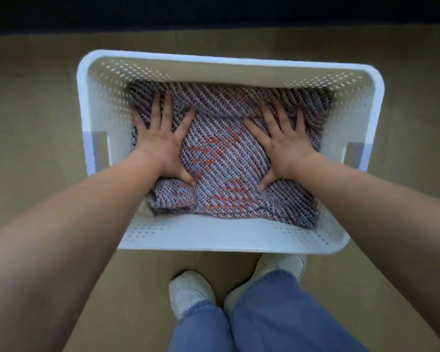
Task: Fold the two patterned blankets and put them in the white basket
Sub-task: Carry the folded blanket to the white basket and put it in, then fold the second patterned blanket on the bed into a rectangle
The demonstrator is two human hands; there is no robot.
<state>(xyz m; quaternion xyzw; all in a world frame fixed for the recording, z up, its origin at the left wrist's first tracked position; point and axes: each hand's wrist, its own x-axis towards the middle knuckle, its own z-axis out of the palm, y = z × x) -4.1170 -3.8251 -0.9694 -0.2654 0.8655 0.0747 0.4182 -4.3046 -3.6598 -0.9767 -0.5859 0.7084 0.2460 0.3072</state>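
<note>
1. Left hand (160, 146): flat, fingers spread, grasping nothing; it presses the patterned blanket (229, 158) near the white basket (214, 237)'s left wall, probably to compact it.
2. Blanket: folded, inside the basket, long axis along the basket's length.
3. Right hand (285, 146): likewise splayed, pressing near the right wall.

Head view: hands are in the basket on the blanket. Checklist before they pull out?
1. Blanket inside the white basket: ok. The patterned blanket lies below the rim on all sides.
2. Pressed flat: not ok. A ridge runs between the hands and the near left corner is bunched.
3. Hands free to lift: ok. Left hand and right hand lie flat with fingers spread, no grip on the cloth.
4. Second blanket in the basket: cannot tell. Only one patterned surface shows; another layer may lie under it.
5. Basket steady: ok. It sits flat on the floor ahead of the shoes.
</note>
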